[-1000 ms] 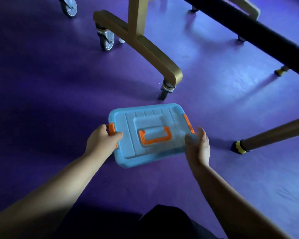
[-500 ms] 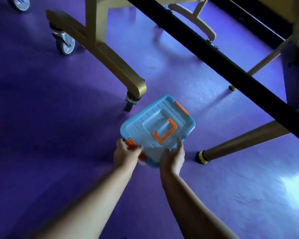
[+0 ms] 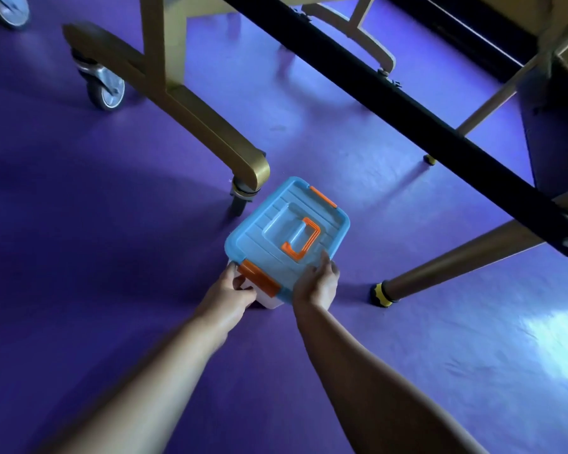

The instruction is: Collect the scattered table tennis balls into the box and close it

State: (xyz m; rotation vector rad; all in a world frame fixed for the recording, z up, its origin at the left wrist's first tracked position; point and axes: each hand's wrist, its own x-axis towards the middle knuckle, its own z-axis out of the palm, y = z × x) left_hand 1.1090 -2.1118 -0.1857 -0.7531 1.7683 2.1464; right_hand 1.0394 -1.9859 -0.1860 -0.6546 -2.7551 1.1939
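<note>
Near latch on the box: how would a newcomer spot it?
Beside the gold caster leg is a blue-lidded box. The near latch is the orange strip on the lid edge nearest the camera, between left hand and right hand; the far latch and orange handle lie farther off.

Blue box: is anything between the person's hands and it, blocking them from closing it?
Nothing visible: the left hand grips the box at its near orange latch; the right hand presses on the lid.

The box's lid (image 3: 276,224) is light blue with orange latches (image 3: 259,280), on a purple floor (image 3: 112,290).
</note>
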